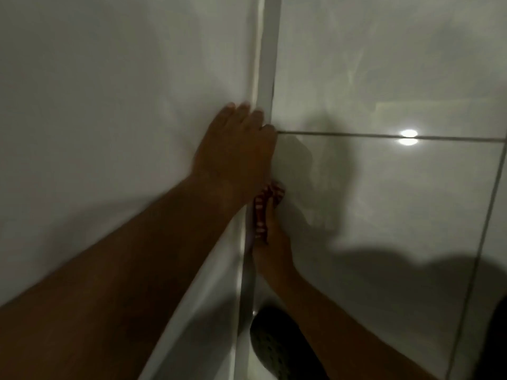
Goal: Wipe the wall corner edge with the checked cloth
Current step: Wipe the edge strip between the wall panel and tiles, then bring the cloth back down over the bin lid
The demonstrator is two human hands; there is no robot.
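Note:
A pale corner edge strip (270, 50) runs down the middle of the view between two glossy tiled walls. My left hand (236, 149) lies flat against the left wall, its fingertips reaching the strip. Below it, my right hand (271, 242) presses a red and white checked cloth (262, 207) against the corner edge. Only part of the cloth shows; my left wrist and right fingers cover the rest.
The right wall (384, 201) has grey grout lines and a bright light reflection (408, 134). A dark perforated object (274, 344) sits low beside the strip. The scene is dim, with arm shadows across the tiles.

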